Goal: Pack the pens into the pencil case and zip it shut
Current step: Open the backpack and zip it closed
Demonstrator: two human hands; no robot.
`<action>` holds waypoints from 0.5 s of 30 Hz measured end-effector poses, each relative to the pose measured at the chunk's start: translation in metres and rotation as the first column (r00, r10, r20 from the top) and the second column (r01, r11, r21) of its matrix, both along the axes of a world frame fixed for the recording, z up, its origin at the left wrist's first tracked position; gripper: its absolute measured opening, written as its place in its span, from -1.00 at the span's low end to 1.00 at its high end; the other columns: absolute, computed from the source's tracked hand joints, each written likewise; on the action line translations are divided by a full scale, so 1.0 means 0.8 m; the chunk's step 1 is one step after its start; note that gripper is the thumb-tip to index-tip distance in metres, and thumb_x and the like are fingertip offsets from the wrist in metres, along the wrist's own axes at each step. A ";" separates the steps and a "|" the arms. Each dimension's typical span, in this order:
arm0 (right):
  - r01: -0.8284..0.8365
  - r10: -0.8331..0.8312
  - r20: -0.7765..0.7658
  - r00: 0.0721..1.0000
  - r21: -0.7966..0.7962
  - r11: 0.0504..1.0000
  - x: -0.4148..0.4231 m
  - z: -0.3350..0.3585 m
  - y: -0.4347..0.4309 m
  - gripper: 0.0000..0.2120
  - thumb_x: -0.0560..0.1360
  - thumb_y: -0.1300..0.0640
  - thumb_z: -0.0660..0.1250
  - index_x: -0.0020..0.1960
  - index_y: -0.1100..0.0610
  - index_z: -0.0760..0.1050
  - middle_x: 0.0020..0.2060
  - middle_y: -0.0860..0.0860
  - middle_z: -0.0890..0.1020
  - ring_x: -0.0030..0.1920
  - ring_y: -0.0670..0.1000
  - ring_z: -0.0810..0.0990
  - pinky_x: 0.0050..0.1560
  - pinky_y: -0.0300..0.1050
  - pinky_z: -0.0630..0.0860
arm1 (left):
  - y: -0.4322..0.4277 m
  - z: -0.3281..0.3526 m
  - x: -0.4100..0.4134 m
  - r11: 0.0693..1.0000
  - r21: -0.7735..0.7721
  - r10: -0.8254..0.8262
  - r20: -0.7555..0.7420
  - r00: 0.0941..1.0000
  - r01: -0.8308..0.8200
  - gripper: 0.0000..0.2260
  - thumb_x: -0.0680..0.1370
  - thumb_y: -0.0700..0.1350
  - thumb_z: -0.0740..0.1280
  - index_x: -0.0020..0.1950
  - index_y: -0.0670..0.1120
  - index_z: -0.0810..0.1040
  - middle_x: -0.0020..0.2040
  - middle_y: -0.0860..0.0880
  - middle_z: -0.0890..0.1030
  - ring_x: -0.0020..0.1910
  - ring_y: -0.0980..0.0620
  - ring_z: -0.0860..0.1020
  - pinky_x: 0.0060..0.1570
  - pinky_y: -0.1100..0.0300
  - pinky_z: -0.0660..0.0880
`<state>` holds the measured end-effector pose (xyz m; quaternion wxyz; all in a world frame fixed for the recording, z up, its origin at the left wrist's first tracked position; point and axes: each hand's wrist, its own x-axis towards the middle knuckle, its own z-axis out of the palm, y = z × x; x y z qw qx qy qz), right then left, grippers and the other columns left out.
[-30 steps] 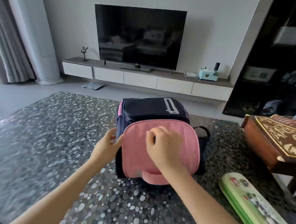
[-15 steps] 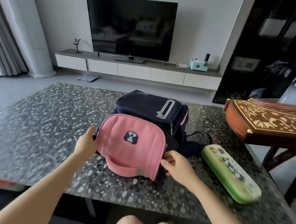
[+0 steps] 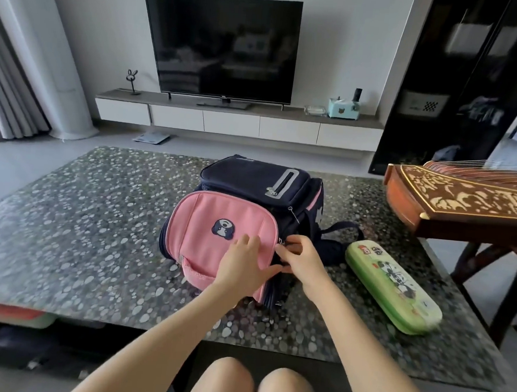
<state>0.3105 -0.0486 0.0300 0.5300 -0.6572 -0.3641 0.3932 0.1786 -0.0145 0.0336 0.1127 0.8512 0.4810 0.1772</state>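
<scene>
A navy backpack (image 3: 252, 180) with a pink front pocket (image 3: 209, 223) lies on the pebble-patterned table (image 3: 81, 214). My left hand (image 3: 246, 265) presses flat on the pink pocket near its right edge, fingers spread. My right hand (image 3: 299, 257) pinches something small at the pocket's right seam, apparently a zipper pull, though it is hidden by the fingers. A green pencil case (image 3: 394, 285) with panda pictures lies closed on the table to the right of the backpack. No pens are visible.
A carved wooden zither (image 3: 465, 201) on a stand juts in at the right, close to the table's edge. Beyond the table are a TV (image 3: 222, 43) on a low white cabinet and a dark cabinet (image 3: 461, 81). My knees show below the table's near edge.
My left hand moved from the backpack's left side across onto the pink pocket. My right hand rose from the bag's lower right corner to the pocket's right seam. The view steadied.
</scene>
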 end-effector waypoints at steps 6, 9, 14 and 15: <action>-0.169 0.188 0.225 0.956 -0.098 0.981 0.013 -0.003 0.003 -0.74 0.51 0.02 0.31 0.03 0.22 0.48 -0.16 0.06 0.56 -0.21 -0.01 0.54 -0.25 -0.22 0.51 | 0.004 -0.008 0.014 1.000 0.012 -0.020 -0.065 0.998 0.021 -0.61 0.45 0.07 0.31 0.10 -0.18 0.36 0.02 -0.12 0.46 -0.05 -0.13 0.49 -0.18 0.12 0.39; -0.135 0.137 0.164 0.977 -0.027 0.991 0.015 -0.005 0.005 -0.74 0.48 0.11 0.37 0.11 0.16 0.42 -0.08 0.04 0.56 -0.15 -0.03 0.57 -0.12 -0.14 0.58 | 0.008 -0.011 0.007 0.998 0.011 -0.067 -0.019 0.998 0.067 -0.73 0.47 0.01 0.28 -0.04 -0.19 0.40 -0.11 -0.11 0.43 -0.14 -0.15 0.49 -0.21 0.10 0.36; -0.230 0.260 0.195 0.946 -0.163 0.959 -0.001 -0.015 -0.001 -0.82 0.53 0.10 0.28 0.05 0.19 0.48 -0.26 -0.01 0.53 -0.29 -0.10 0.47 -0.28 -0.27 0.36 | 0.014 -0.016 -0.006 0.992 -0.030 -0.125 -0.016 0.992 0.125 -0.78 0.50 -0.02 0.25 -0.20 -0.14 0.31 -0.17 -0.10 0.38 -0.29 -0.13 0.42 -0.26 0.06 0.37; -0.223 0.257 0.222 0.941 -0.168 0.960 -0.003 -0.012 -0.002 -0.83 0.53 0.09 0.26 0.02 0.19 0.50 -0.24 -0.01 0.54 -0.26 -0.10 0.48 -0.26 -0.27 0.37 | 0.015 -0.017 -0.007 0.990 -0.037 -0.134 -0.009 0.991 0.133 -0.79 0.50 -0.03 0.25 -0.20 -0.14 0.32 -0.16 -0.11 0.38 -0.30 -0.12 0.41 -0.27 0.06 0.37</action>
